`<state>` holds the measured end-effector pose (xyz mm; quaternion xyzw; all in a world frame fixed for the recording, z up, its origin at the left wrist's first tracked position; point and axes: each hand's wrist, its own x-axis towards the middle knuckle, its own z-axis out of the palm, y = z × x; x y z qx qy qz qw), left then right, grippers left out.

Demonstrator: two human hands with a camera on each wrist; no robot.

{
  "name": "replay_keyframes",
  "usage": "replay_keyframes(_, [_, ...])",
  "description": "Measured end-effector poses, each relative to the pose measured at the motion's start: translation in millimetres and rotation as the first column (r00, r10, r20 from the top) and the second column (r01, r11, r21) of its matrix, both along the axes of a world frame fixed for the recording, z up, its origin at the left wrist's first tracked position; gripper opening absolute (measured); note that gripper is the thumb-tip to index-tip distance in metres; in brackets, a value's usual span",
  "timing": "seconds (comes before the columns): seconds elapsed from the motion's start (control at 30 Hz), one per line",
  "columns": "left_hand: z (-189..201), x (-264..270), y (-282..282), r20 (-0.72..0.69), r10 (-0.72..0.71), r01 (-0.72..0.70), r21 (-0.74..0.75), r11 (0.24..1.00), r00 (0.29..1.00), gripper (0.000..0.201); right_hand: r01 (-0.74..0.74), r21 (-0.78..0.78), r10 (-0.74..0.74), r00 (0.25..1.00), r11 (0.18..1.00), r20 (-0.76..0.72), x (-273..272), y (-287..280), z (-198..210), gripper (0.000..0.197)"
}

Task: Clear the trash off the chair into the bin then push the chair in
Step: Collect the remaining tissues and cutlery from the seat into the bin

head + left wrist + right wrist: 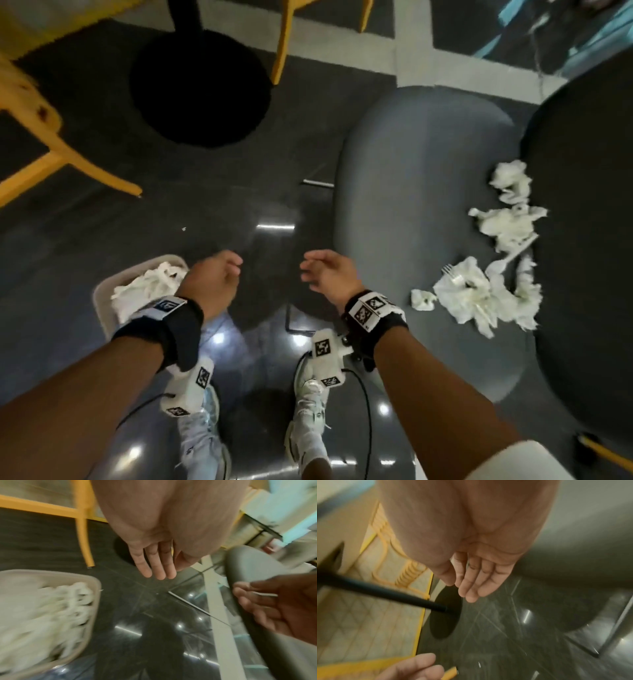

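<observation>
- Head view only: crumpled white paper napkins [493, 274] in a loose string on the seat of the grey moulded plastic chair [421, 178], along its right side. A clear plastic fork [455, 277] lies in the lower clump. Neither wrist view shows any of this trash.
- Napkin count on the seat: roughly four clumps plus one small scrap; edges merge, exact count unclear. One fork for sure; a white strip above it may be more cutlery, can't tell.
- Beige rounded-rectangle plastic bin [102, 294] on the dark glossy tiled floor [205, 212], left of the person's feet, well apart from the chair. White crumpled paper [147, 291] already inside. The left forearm hides part of the bin in the head view; the left wrist view shows the rim [96, 601] and contents better, though blurred.
- Left hand [214, 277]: empty, fingers [154, 563] straight and relaxed, over the floor just right of the bin.
- Right hand [329, 274]: empty, fingers [471, 582] loosely extended, near the chair's left edge, not touching it.
- Two hands, both hold nothing. Both wrist views are motion-blurred.
- Yellow wooden chair [37, 137] at upper left, cut off by the frame. Round black pedestal table base [202, 92] beside it; only the right wrist view shows its black pole [385, 592].
- Black round tabletop [589, 205] at right, cropped.
</observation>
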<state>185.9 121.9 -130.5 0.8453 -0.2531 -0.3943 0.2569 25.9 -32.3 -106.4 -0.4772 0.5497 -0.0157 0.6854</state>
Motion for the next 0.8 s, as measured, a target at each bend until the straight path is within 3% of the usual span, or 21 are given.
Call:
replay_keyframes(0.1, [26,-54,-73,0.046,-0.176,0.181,-0.14,0.973,0.983,0.027,0.149,-0.084,-0.149,0.989,0.985,0.002,-52,-55,28,0.015])
replay_keyframes(0.17, [40,-94,-117,0.126,-0.365,0.385,-0.213,0.898,0.922,0.035,0.251,-0.144,-0.251,0.968,0.957,0.015,-93,-88,44,0.017])
replay_keyframes(0.23, [49,-133,-152,0.193,-0.567,0.597,-0.176,0.783,0.801,0.042,0.327,-0.202,-0.33,0.944,0.923,0.021,-133,-114,55,0.018])
replay_keyframes(0.33, [64,-197,-201,0.248,-0.791,0.826,-0.087,0.556,0.559,0.055,0.327,-0.311,-0.358,0.932,0.893,-0.048,-196,-151,61,0.02])
replay_keyframes(0.47, [66,-256,-245,0.376,-0.877,0.941,0.035,0.336,0.299,0.075,0.28,-0.364,-0.335,0.937,0.888,-0.098,-251,-178,59,0.021])
replay_keyframes(0.57, [61,-282,-270,0.429,-0.891,0.963,0.141,0.23,0.15,0.087,0.297,-0.377,-0.35,0.933,0.877,-0.08,-274,-190,55,0.021])
replay_keyframes(0.63, [54,-295,-280,0.395,-0.91,0.954,0.202,0.223,0.129,0.093,0.289,-0.388,-0.342,0.937,0.875,-0.075,-283,-195,52,0.022])
replay_keyframes(0.7, [46,-303,-285,0.358,-0.92,0.933,0.25,0.259,0.16,0.095,0.267,-0.396,-0.324,0.942,0.879,-0.085,-289,-199,49,0.022])
replay_keyframes(0.8, [36,-303,-284,0.356,-0.909,0.915,0.249,0.317,0.218,0.072,0.219,-0.404,-0.295,0.946,0.888,-0.134,-297,-203,39,0.02])
